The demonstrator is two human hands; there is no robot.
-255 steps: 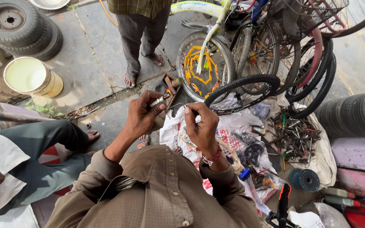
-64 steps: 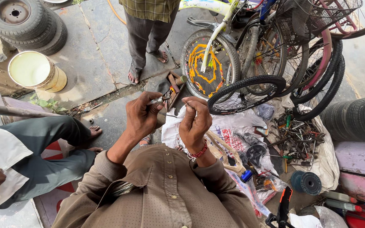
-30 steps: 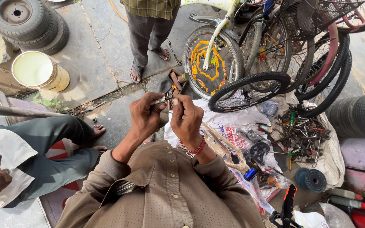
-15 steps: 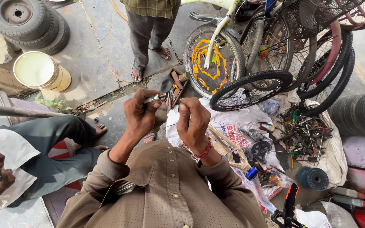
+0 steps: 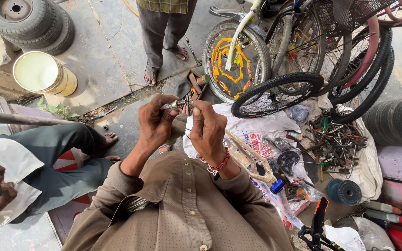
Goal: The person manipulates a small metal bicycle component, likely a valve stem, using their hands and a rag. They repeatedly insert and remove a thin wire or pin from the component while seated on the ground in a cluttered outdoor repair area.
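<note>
My left hand (image 5: pixel 155 122) grips a small silver metal part (image 5: pixel 173 104), like an axle or bolt, held out in front of my chest. My right hand (image 5: pixel 206 128) pinches the other end of that part with thumb and fingers curled; a red bead bracelet (image 5: pixel 219 163) circles that wrist. Both hands meet above the ground cloth, in front of my brown shirt (image 5: pixel 182 209). What exactly sits between the right fingertips is too small to tell.
Bicycle wheels (image 5: pixel 275 95) and parked bicycles (image 5: pixel 322 46) stand ahead. Scattered tools (image 5: pixel 333 144) lie on a white cloth (image 5: pixel 257 130) at right. A person stands ahead (image 5: pixel 161 37); another sits at left (image 5: pixel 47 162). A yellow bucket (image 5: pixel 43 74) and stacked tyres (image 5: pixel 29 21) are far left.
My hands have stayed together on the small metal part, shifting slightly; the right hand has moved closer to the left and turns at the part's end.
</note>
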